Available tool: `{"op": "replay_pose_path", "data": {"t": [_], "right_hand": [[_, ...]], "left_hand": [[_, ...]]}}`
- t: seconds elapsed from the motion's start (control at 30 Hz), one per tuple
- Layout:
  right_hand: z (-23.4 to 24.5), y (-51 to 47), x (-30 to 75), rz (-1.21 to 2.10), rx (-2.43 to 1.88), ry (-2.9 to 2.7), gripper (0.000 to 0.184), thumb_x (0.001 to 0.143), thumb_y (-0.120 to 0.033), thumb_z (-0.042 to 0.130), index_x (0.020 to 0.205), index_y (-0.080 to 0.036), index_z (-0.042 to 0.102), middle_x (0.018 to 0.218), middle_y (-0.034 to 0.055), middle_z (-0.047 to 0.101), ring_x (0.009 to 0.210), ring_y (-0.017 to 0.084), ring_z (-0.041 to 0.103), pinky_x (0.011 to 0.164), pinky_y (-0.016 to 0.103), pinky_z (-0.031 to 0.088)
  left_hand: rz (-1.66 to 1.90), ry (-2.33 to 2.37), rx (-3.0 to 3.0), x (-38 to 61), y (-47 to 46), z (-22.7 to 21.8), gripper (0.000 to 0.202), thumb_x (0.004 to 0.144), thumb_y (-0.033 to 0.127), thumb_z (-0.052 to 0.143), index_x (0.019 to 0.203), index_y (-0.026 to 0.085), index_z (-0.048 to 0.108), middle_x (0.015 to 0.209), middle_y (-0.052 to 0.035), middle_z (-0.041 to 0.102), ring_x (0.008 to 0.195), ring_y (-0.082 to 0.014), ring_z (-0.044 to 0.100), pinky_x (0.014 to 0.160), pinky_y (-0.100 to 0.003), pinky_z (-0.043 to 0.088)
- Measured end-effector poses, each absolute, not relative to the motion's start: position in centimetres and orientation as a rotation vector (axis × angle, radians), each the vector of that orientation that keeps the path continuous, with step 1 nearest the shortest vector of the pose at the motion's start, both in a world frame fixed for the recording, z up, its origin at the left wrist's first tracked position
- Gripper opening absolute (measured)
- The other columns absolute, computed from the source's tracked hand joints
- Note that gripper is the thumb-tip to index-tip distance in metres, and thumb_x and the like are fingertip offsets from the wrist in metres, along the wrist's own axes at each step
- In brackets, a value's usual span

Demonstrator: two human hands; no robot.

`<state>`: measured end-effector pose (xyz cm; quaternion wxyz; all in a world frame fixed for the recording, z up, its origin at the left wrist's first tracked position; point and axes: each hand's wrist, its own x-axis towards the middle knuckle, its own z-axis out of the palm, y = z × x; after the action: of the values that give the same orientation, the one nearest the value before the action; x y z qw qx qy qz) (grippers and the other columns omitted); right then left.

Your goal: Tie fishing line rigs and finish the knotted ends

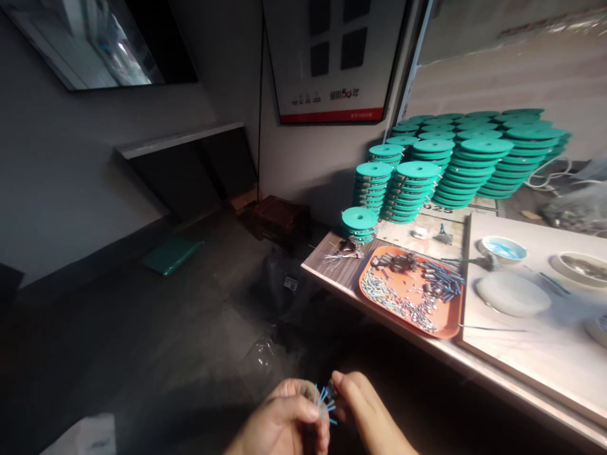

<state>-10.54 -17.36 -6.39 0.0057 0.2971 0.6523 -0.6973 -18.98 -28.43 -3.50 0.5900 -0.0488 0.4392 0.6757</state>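
Observation:
My left hand (284, 417) is closed, holding several thin light-blue tubes (324, 398) that fan out between thumb and fingers. Right beside it, my right hand (360, 404) pinches a small dark piece (331, 390) against the tubes' ends; its kind is too small to tell. Both hands are low in the view, in front of the table's near edge. On the table corner an orange tray (403, 297) carries small metal pieces, dark cylinders, pale short tubes and blue-black sticks.
Stacks of green spools (417, 170) stand at the table's back. On the white board to the right are a bowl of blue pieces (503, 249), a white round lid (513, 293) and another bowl (585, 266). A brown stool (279, 218) and plastic bags are on the floor.

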Motion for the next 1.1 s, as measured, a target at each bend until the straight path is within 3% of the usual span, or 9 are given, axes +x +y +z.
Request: {"op": "replay_pose_path", "data": {"t": [0.37,1.1], "right_hand": [[-7.08,-17.53,-10.59,-2.243,1.037,1.959,0.057,0.069,-0.072,0.035,0.054,-0.018,0.047,0.063,0.0005,0.045,0.067,0.017,0.043,0.061,0.028,0.031],[-6.84,-17.58,-10.55,-2.276,0.942,1.996,0.055,0.071,-0.068,0.038,0.056,-0.017,0.051,0.065,0.0011,0.049,0.069,0.017,0.044,0.067,0.029,0.033]], "left_hand": [[1.552,1.018,-0.114,-18.81,-28.62,-3.49,0.005,0.051,0.015,0.062,0.050,0.012,0.058,0.044,-0.0025,0.059,0.040,-0.0102,0.050,0.043,-0.021,0.034],[1.471,1.013,-0.031,-18.67,-28.06,-3.02,0.006,0.048,0.012,0.055,0.044,0.010,0.059,0.043,-0.0048,0.060,0.038,-0.0096,0.048,0.042,-0.021,0.028]]}}
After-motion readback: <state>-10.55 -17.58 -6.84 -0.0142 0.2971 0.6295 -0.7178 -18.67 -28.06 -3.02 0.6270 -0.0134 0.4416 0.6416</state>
